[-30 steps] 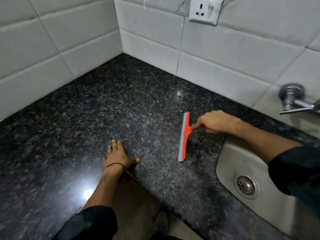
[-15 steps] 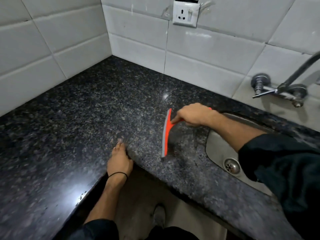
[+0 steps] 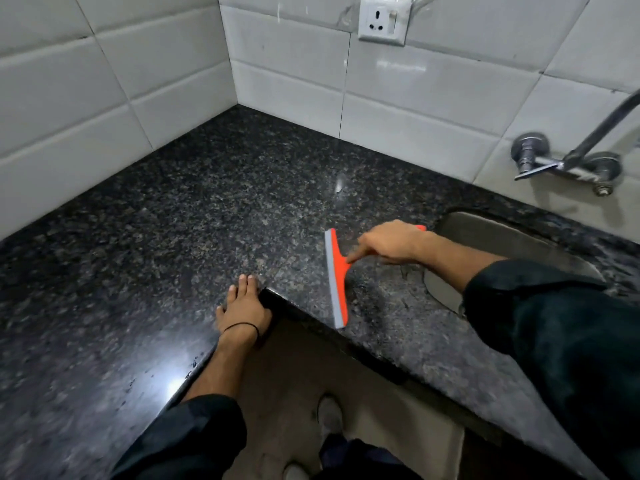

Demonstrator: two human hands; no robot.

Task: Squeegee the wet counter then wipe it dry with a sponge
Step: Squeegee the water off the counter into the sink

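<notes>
An orange squeegee (image 3: pixel 337 277) with a grey rubber blade stands on the dark speckled granite counter (image 3: pixel 194 216), blade down, just left of the sink. My right hand (image 3: pixel 389 242) is closed around its handle, index finger stretched along the neck. The granite to the right of the blade looks streaked and duller. My left hand (image 3: pixel 244 308) lies flat, fingers together, on the inner corner of the L-shaped counter and holds nothing. No sponge is in view.
A steel sink (image 3: pixel 512 244) is set into the counter at right, with a wall tap (image 3: pixel 568 164) above it. White tiled walls meet behind the counter; a socket (image 3: pixel 382 20) sits high up. Floor and my shoes (image 3: pixel 329 415) show below the counter's front edge.
The squeegee has slid a little left across the counter, away from the sink. My left hand stays at the counter's inner corner. The camera has shifted.
</notes>
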